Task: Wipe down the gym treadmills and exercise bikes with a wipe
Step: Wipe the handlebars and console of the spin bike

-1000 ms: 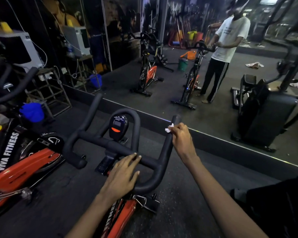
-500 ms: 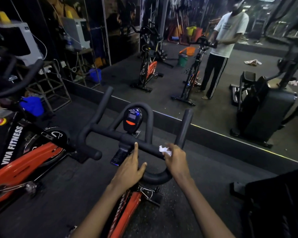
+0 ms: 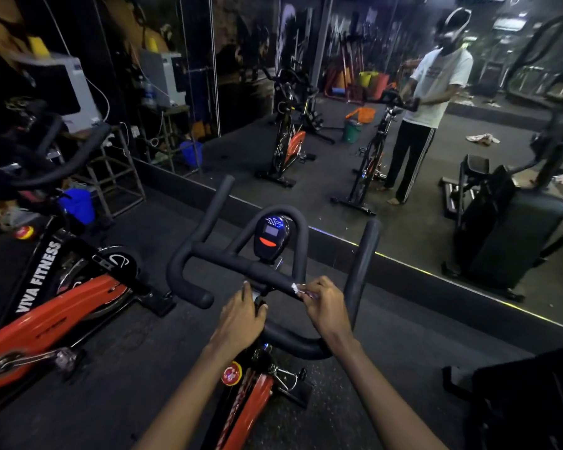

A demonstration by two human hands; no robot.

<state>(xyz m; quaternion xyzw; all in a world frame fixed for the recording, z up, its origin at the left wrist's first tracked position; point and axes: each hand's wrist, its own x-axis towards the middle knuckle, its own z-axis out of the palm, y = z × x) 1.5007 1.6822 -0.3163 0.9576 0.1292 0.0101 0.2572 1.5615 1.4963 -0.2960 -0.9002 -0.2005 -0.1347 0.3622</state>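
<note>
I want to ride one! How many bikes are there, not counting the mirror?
2. Near bike, right in front; left bike, beside it on the floor. Others may be hidden out of view.

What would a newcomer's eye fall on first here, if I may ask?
Dead centre, the black padded handlebar of a red exercise bike fills the view, with an oval black console glowing blue above its crossbar. The right hand pinches a small white wipe against that crossbar while the left hand rests on the bar's middle. Behind, a wall mirror reflects a person in a white T-shirt at upper right.
</note>
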